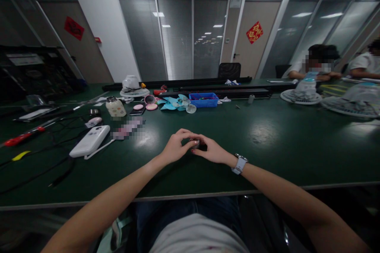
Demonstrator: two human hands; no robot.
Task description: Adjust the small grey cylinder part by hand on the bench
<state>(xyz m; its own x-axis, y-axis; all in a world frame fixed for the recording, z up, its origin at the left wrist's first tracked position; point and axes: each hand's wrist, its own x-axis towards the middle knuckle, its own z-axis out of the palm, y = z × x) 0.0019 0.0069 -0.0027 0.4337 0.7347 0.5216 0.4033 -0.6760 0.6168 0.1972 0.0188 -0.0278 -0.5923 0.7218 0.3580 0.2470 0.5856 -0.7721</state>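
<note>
My left hand [175, 145] and my right hand [211, 150] meet over the dark green table [267, 142], just past its front edge. Both close around one small dark part [196, 144] held between the fingertips; the fingers hide most of it, so I cannot tell what it is. A white watch [239, 163] sits on my right wrist. Both forearms reach in from the bottom of the view.
Left of the hands lie a white power bank [89, 140], cables and a red-handled tool [20, 138]. Farther back are a jar [115, 106], blue fan blades [175, 103], a blue tray [203, 99] and a white fan [133, 86]. Two other people sit at the far right with fan grilles [300, 96].
</note>
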